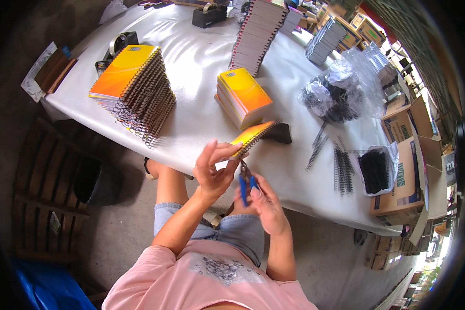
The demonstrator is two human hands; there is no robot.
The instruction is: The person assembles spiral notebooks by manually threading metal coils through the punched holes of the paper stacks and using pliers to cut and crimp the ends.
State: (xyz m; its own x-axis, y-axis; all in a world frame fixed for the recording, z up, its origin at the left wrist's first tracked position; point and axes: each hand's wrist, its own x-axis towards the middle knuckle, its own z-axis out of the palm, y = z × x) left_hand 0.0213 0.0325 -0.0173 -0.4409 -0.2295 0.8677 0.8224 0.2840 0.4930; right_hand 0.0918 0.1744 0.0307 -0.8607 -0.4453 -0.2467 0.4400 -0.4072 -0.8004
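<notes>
Over the table's near edge, my left hand (212, 173) grips a yellow-orange spiral notebook (253, 136) by its near corner, coil side facing right. Blue-handled pliers (244, 183) are in my right hand (269, 209), their jaws up at the near end of the notebook's coil. Whether the jaws touch the wire is too small to tell. Just beyond lies a small stack of yellow-orange books (245, 93) with no coil showing. Partly behind the held notebook is a black object (280, 133), its kind unclear.
A tall stack of coiled notebooks (126, 67) stands at left, with a tape dispenser (123, 42) behind it. Farther back rises a stack of bound books (257, 36). Loose black coils (342, 168), a plastic bag of coils (336, 93) and a cardboard box (398, 199) occupy the right.
</notes>
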